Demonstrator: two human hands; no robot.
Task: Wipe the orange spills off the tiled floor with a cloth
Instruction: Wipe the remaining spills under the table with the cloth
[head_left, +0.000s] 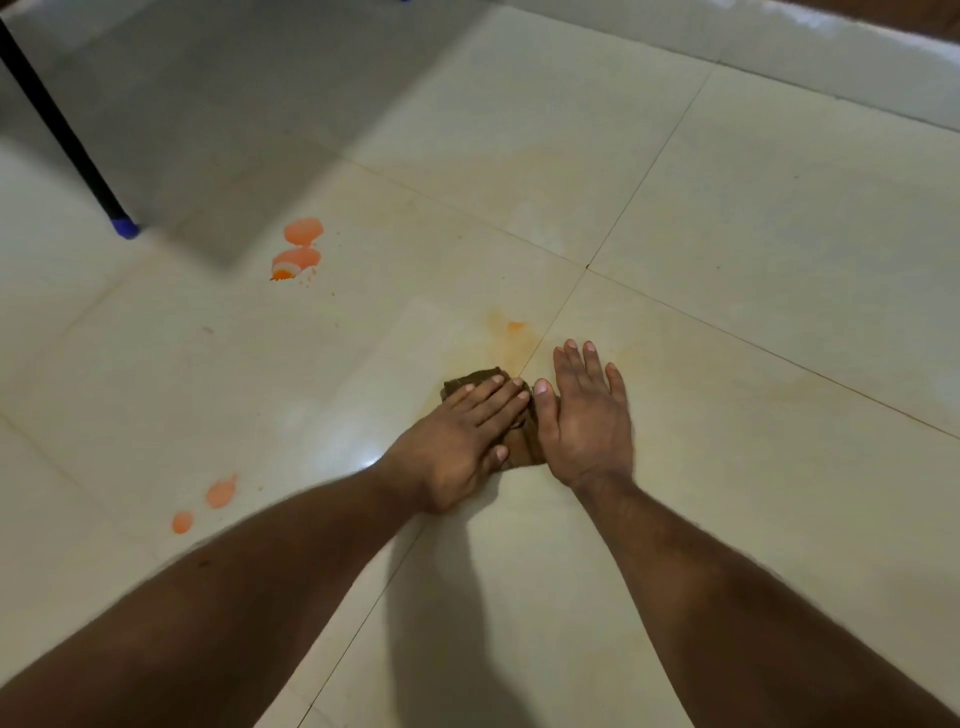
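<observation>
Two bare forearms reaching in from bottom edge toward cloth, a small brown wad on the cream tiled floor beside a grout line. Left hand flat atop cloth, fingers straight and together, pressing, not curled round it. Right hand just R of cloth, palm down on tile, fingers spread and relaxed, thumb at cloth's edge; whether touching, cannot tell. Faint orange smear just beyond cloth. Two bright orange blobs well beyond and L of cloth; two smaller drops L of cloth, nearer camera. Black leg w/ blue foot far L, beyond blobs.
</observation>
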